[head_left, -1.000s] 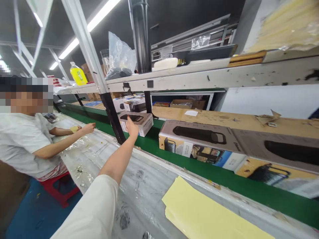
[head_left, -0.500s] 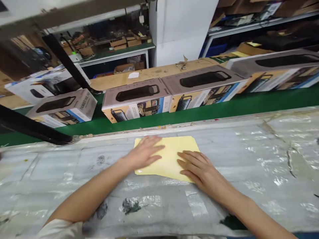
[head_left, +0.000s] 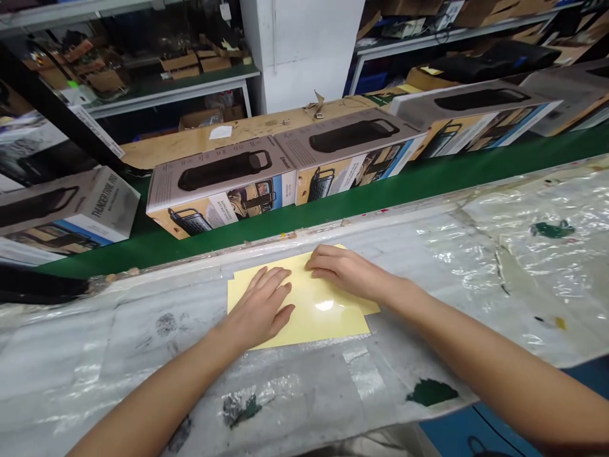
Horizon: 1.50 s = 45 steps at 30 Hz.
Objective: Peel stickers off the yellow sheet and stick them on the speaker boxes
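A: Where were the yellow sheets [head_left: 314,311] found?

B: They were laid flat on the plastic-covered bench [head_left: 428,266], near its far edge, just short of the green conveyor belt [head_left: 428,181]. At least two sheets were seen, stacked slightly askew, so that one edge stuck out at the right.

A: And how was the left hand [head_left: 259,311] placed?

B: It was spread palm down on the left half of the top sheet, fingers extended and close together. Nothing was gripped; the paper was only pressed on.

A: The right hand [head_left: 345,271]?

B: It was rested on the far right part of the sheets, fingers lightly curled with the tips on the paper. Nothing was seen clasped in it either.

A: What was noted on the belt?

B: Printed product boxes [head_left: 223,184] were lined up lengthwise, two of them touching end to end directly beyond the sheets, others farther off to left and right. Dark smudges were seen on the bench cover nearer the body.
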Each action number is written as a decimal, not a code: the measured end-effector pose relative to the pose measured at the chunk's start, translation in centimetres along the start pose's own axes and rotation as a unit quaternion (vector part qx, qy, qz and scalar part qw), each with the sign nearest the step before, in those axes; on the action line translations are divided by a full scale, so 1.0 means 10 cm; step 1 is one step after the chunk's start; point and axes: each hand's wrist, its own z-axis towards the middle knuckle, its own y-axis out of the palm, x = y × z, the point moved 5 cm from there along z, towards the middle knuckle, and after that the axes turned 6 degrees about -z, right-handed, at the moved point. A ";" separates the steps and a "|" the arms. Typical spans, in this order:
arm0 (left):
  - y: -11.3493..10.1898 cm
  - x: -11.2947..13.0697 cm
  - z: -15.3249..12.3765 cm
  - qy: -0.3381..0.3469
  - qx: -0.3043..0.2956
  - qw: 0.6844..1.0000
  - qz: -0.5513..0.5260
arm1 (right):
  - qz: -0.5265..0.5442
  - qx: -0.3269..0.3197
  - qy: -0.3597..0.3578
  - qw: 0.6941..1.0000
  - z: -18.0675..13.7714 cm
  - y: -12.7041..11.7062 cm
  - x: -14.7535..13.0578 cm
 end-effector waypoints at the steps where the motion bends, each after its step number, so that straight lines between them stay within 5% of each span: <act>1: 0.00 -0.01 0.00 -0.006 0.003 1.000 -0.006 | 0.002 -0.026 -0.010 1.000 0.09 0.03 0.02; 7: -0.03 -0.01 -0.02 -0.006 0.009 1.000 -0.015 | 0.024 -0.063 -0.079 0.995 0.23 0.01 0.02; 22: 0.04 0.02 -0.01 -0.032 -0.035 0.998 0.037 | 0.018 -0.011 -0.044 0.999 0.04 0.10 0.13; 27: 0.11 0.05 -0.02 -0.027 -0.050 0.995 0.080 | 0.126 -0.017 0.007 0.992 0.02 -0.02 0.16; 31: 0.05 0.03 -0.02 -0.017 -0.065 0.995 0.070 | 0.290 0.032 0.081 0.953 -0.03 -0.31 0.29; 33: -0.18 -0.08 0.04 0.004 -0.038 0.999 0.033 | 0.343 0.048 0.096 0.933 0.03 -0.48 0.26; 35: -0.58 -0.34 0.14 -0.002 0.063 0.998 0.018 | 0.327 0.052 0.086 0.940 0.19 -0.62 0.15; 37: -1.05 -0.73 0.23 -0.065 0.202 0.975 0.059 | 0.260 0.067 0.060 0.961 0.47 -0.74 0.00; 39: -1.36 -1.14 0.28 -0.154 0.271 0.943 0.117 | 0.209 0.093 0.018 0.973 0.84 -0.79 -0.16; 42: -1.46 -1.59 0.32 -0.241 0.279 0.918 0.147 | 0.182 0.119 -0.064 0.974 1.45 -0.70 -0.36; 45: -1.36 -1.75 0.28 -0.259 0.299 0.906 0.152 | 0.106 0.128 -0.128 0.978 1.98 -0.46 -0.47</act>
